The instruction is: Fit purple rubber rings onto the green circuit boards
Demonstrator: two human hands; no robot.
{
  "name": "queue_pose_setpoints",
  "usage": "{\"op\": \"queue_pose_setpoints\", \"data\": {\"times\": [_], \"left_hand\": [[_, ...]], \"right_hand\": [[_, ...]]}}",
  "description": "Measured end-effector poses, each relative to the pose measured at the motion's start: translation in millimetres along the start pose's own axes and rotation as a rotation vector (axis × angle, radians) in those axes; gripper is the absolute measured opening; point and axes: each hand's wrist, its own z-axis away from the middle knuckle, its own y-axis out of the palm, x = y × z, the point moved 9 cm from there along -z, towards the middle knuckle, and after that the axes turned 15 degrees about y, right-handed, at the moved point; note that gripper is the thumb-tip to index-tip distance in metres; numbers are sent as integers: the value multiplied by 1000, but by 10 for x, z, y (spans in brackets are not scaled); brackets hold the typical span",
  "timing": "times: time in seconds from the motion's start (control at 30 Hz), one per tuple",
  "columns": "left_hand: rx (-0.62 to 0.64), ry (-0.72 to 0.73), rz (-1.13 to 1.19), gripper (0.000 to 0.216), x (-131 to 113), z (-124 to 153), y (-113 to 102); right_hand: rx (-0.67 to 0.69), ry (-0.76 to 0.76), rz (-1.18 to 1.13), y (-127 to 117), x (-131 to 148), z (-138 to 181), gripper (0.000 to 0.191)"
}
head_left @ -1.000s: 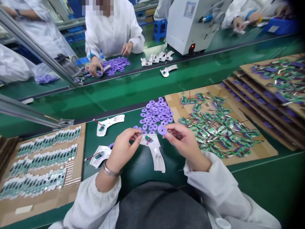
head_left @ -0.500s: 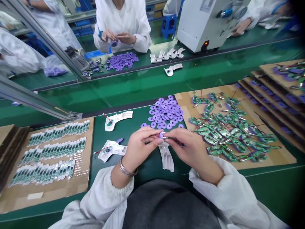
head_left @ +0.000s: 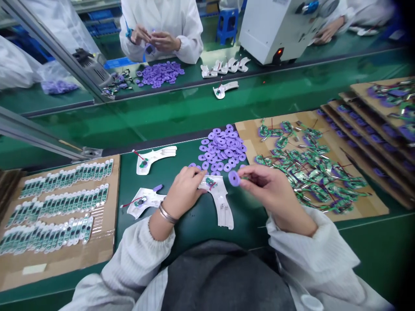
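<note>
My right hand [head_left: 269,183] pinches a purple ring-shaped piece [head_left: 234,178] between thumb and fingertips, held up with its face toward me. My left hand [head_left: 184,190] grips the upper left edge of a white plastic shell half [head_left: 222,203]. A small green circuit board with red wire lies inside that shell's wider end, while its handle end points toward me. Just beyond my hands is a heap of purple rings [head_left: 223,147]. Two more white shell halves, one farther off [head_left: 152,160] and one nearer [head_left: 144,202], rest left of my left hand.
At right, a cardboard sheet [head_left: 353,214] carries many wired circuit boards, with stacked cardboard trays [head_left: 363,142] beyond. Another cardboard sheet [head_left: 103,242] at left holds rows of narrow boards. Across the green divider, a co-worker [head_left: 162,30] handles a part near a white machine [head_left: 269,34].
My hands have moved apart. The purple piece, earlier between both hands, is now in my right hand alone, turned face-on. My left hand has come down onto the white shell half.
</note>
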Motion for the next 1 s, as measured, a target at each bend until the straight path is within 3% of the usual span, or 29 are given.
{"op": "queue_pose_setpoints", "data": {"times": [0.13, 0.2, 0.27, 0.37, 0.5, 0.6, 0.77, 1.0], "left_hand": [[-24, 14, 9, 42, 2, -23, 90], [-55, 49, 46, 40, -19, -20, 86], [-85, 83, 89, 33, -46, -8, 72], [-125, 74, 174, 33, -73, 18, 54], [-204, -85, 539, 52, -49, 69, 116], [-272, -215, 805, 48, -34, 119, 205], [-338, -368, 1041, 44, 12, 177, 298], [-336, -368, 1063, 46, -2, 170, 318]], "right_hand": [[488, -10, 242, 505, -33, 189, 6], [584, -59, 291, 671, -27, 252, 6], [531, -62, 294, 709, -37, 204, 6], [340, -61, 263, 631, -46, 70, 8], [76, -186, 268, 531, 9, 17, 10], [-72, -251, 337, 537, 13, 55, 10], [-143, -336, 449, 609, 37, 136, 11], [-186, -414, 431, 611, 112, 168, 10]]}}
